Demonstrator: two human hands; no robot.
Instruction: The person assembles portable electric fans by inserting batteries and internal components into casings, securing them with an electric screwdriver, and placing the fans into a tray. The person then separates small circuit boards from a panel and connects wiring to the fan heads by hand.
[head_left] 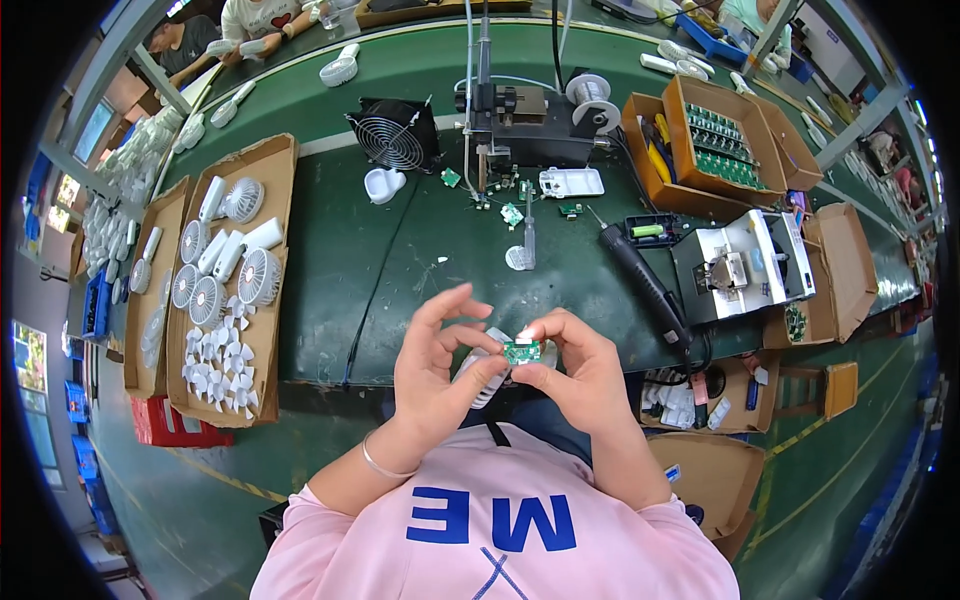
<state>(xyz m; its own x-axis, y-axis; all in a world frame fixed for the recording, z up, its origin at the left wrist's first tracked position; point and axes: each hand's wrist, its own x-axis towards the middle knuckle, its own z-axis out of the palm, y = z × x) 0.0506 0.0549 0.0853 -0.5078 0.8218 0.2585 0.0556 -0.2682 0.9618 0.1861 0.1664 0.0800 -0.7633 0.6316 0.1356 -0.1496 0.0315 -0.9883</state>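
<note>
Close to my body, just past the bench's near edge, a small green circuit board (522, 353) is held up between my two hands. My right hand (580, 368) pinches its right side between thumb and forefinger. At the board's left edge, the thumb and forefinger of my left hand (440, 362) close together, while its other fingers are raised and spread. A white ribbed part (487, 388), like a fan housing, shows beneath the left fingertips; the hands hide most of it.
A cardboard tray (285, 215) with white handheld fans and blades stands left. Ahead are a black fan (392, 138), a soldering stand (530, 125) with a solder spool (592, 100), and a brush (529, 235). An electric screwdriver (645, 285) and a white machine (745, 265) stand right.
</note>
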